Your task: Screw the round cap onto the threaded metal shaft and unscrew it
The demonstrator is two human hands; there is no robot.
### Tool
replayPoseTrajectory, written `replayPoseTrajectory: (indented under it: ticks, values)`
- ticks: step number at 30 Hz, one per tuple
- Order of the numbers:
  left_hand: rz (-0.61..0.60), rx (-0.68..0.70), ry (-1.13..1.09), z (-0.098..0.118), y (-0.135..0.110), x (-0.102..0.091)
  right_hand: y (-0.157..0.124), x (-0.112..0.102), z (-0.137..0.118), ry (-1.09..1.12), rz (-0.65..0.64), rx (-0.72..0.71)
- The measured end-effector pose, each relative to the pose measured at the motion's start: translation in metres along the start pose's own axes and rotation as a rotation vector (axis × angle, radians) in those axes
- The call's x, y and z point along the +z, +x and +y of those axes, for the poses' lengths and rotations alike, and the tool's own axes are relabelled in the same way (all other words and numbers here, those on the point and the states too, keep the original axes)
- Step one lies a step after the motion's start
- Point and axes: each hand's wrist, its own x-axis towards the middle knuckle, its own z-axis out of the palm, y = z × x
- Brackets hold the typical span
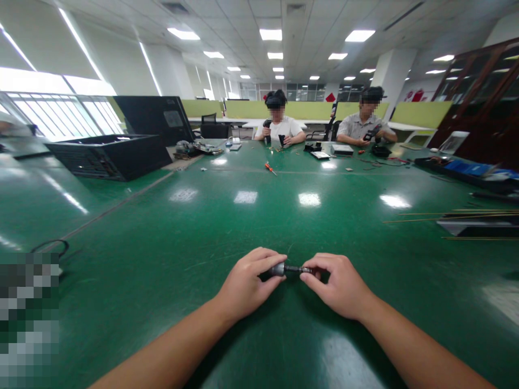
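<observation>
My left hand (247,283) is closed around the dark handle of a small screwdriver-like tool (284,268), low over the green table (243,216) near its front edge. The tool's thin metal shaft points to the right. My right hand (338,283) pinches the far end of that shaft between thumb and fingers. What sits at the tip is hidden by the fingers.
A black computer case (109,154) lies at the back left beside a dark monitor (156,116). Two people sit across the table with tools and small parts. A red screwdriver (270,168) lies mid-table. Thin rods and a flat panel (478,221) rest at the right. A black cable (51,247) loops at the left.
</observation>
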Motion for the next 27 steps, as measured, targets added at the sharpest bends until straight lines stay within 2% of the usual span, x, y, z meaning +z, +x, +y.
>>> replayPoseTrajectory:
  ticks: [19, 24, 27]
  values:
    - [0.001, -0.056, 0.021, -0.005, 0.001, -0.005, 0.0, -0.002, 0.001, -0.018, 0.011, 0.016]
    - [-0.004, -0.139, 0.102, -0.011, 0.006, -0.016, 0.002, -0.003, 0.001, -0.003, 0.03, 0.035]
    - [0.036, -0.233, 0.179, -0.017, 0.011, -0.026, 0.003, -0.002, 0.002, 0.025, 0.035, 0.046]
